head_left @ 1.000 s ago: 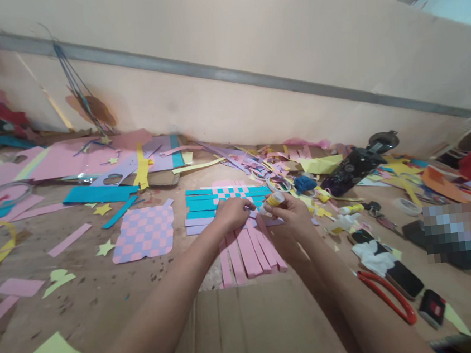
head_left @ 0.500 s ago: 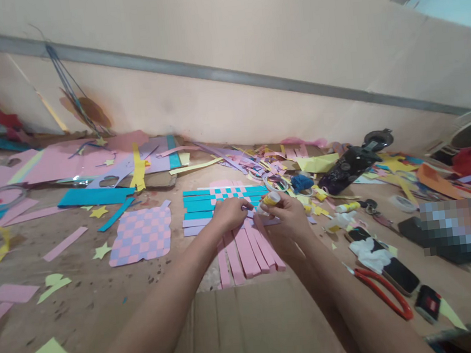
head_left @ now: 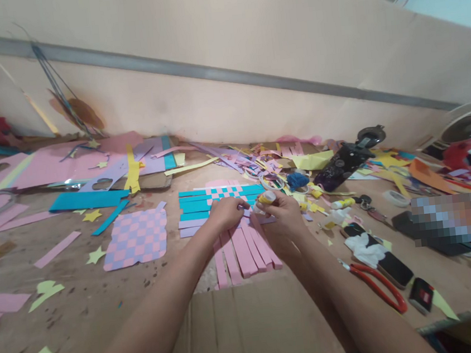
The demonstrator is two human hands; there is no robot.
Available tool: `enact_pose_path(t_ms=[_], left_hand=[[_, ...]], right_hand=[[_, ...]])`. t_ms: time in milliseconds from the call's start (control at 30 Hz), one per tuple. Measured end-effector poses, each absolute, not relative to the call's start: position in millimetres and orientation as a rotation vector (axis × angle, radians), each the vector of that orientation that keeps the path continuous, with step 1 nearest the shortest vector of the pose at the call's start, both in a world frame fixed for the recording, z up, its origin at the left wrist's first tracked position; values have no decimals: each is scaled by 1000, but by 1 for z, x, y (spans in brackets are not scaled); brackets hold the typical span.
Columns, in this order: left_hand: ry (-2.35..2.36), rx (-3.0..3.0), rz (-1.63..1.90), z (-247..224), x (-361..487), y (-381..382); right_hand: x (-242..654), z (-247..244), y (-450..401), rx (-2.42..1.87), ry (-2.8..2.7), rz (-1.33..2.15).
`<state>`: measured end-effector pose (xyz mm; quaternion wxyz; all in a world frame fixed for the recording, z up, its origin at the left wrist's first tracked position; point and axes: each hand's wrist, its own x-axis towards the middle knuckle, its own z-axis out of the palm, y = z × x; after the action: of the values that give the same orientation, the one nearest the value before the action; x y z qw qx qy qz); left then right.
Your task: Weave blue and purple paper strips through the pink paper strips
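Paper weave point(head_left: 221, 197) of teal and pink strips lies on the wooden board point(head_left: 64, 312) in front of us, straight ahead and just beyond the near cardboard sheet point(head_left: 243, 327). Its loose pink strip ends point(head_left: 239, 252) fan toward us. Our left hand point(head_left: 227, 212) presses its fingers down on the weave and pinches the strips. Our right hand point(head_left: 284, 219) is clamped around a small yellow-and-white glue tube point(head_left: 266, 198), with the tube's tip pointing at the weave. The hands sit just beside each other, and we cannot tell whether the fingertips touch. The tube's label is too small to read, and what the tube holds does not show.

A second yellow-capped tube point(head_left: 343, 203) lies to the right, near a white tissue point(head_left: 367, 249) and a black phone point(head_left: 394, 269). Red-handled scissors point(head_left: 377, 288) rest at near right. Farther right sit a tape roll point(head_left: 396, 197) and a pixelated patch point(head_left: 446, 219) that hides whatever is beneath it. A dark speckled bottle point(head_left: 341, 165) lies tilted at the far edge of the paper scraps. To the left lies a finished pink-and-lilac checkered mat point(head_left: 135, 239), apart from the weave, with a yellow paper star point(head_left: 95, 256) beside it. No writing can be read anywhere we look.
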<state>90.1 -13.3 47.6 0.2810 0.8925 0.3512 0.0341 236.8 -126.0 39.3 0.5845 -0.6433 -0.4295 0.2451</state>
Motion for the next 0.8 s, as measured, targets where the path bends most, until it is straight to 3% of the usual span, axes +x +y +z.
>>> enact_pose_path(t_ms=[800], left_hand=[[945, 2401, 86, 46, 91, -12]], right_hand=[[218, 56, -129, -1505, -977, 589]])
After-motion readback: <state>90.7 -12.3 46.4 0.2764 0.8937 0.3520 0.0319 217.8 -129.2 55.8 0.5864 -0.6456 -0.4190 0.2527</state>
